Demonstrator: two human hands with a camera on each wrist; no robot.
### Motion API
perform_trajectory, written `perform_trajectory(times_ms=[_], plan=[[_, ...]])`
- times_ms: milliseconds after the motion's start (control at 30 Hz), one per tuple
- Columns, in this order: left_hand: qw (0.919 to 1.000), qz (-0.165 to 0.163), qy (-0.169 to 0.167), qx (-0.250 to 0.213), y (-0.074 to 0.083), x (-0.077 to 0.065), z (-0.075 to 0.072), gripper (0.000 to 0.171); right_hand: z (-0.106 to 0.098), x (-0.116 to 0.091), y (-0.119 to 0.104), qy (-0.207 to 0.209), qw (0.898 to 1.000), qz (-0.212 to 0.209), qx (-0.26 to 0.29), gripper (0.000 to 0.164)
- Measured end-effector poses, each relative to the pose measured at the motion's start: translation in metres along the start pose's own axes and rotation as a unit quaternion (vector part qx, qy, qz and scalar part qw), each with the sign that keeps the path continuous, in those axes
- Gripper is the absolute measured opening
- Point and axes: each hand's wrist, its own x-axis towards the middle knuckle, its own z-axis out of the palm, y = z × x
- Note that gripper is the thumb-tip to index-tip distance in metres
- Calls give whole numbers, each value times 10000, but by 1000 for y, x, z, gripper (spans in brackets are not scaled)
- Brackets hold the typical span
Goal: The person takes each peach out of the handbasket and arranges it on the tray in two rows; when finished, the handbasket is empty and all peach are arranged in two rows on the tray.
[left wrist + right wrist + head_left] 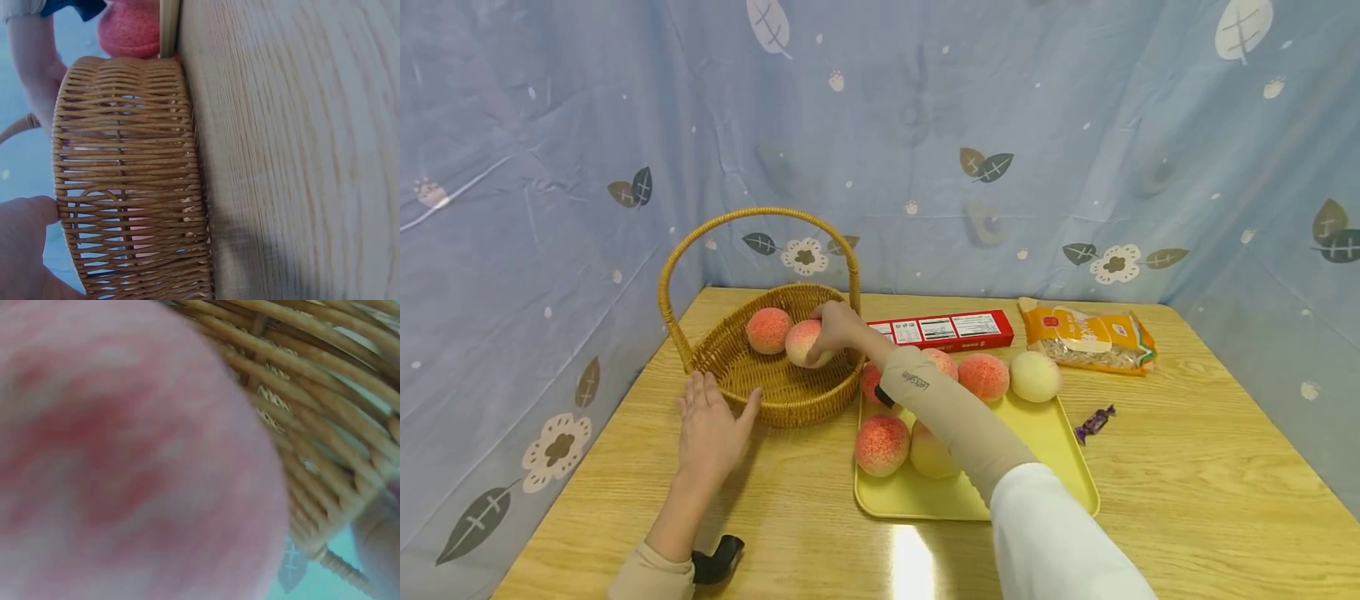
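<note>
A woven wicker basket (pixel 805 410) with a tall arched handle stands at the left back of the table. My right hand (pixel 837 327) reaches inside it and holds a pale pink peach (pixel 802 343); in the right wrist view that peach (pixel 137 456) fills much of the picture. Beside it in the basket sits a redder peach (pixel 769 331). With fingers straight, my left hand (pixel 711 433) lies against the near left side of the basket. The left wrist view has its thumb touching the wicker rim (pixel 57 187).
A yellow tray (pixel 910 500) holds several peaches, including a red one (pixel 882 445) and a pale one (pixel 1036 377), partly behind my right arm. Behind it lie a red box (pixel 970 329) and an orange food packet (pixel 1086 333). A purple-wrapped candy (pixel 1095 423) lies right of the tray.
</note>
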Motion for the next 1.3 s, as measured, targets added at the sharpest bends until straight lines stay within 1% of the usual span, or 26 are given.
perform_trajectory(times_ms=[100,200,300,467,567,633,700,733,833,967,1067,1200,1300], plan=[[10000,-36,-72,40,0,-1,0,93,-4,-13,1,155,9984,-413,366,76],[9999,-49,-104,40,0,-1,-1,92,-9,-30,3,207,9943,-622,841,77],[9999,-24,-92,41,0,-1,-2,92,-15,-49,6,259,9891,-740,1243,80],[9999,66,-38,83,-1,0,-1,93,-30,-86,16,449,9826,-784,1622,79],[9999,115,-18,63,-1,-1,-2,92,-41,-106,24,572,9767,-704,1943,79],[9999,139,-7,58,-1,-1,-3,92,-49,-119,28,684,9729,-569,2136,81],[9999,136,4,71,0,-1,-3,92,-56,-129,33,787,9667,-474,2389,82],[9999,138,-8,88,0,-1,-3,92,-59,-135,35,855,9654,-423,2428,82],[9998,143,-46,109,-1,-1,-2,93,-66,-150,44,1031,9566,-280,2710,79],[9998,166,-46,104,-1,0,-1,93,-69,-172,55,1310,9563,87,2614,77],[9998,189,6,112,-2,0,-1,93,-69,-187,65,1412,9606,462,2347,77],[9997,225,37,56,-3,0,0,93,-65,-205,82,1397,9626,695,2217,78],[9997,248,37,-2,-4,-1,-1,94,-61,-218,94,1418,9625,752,2186,77]])
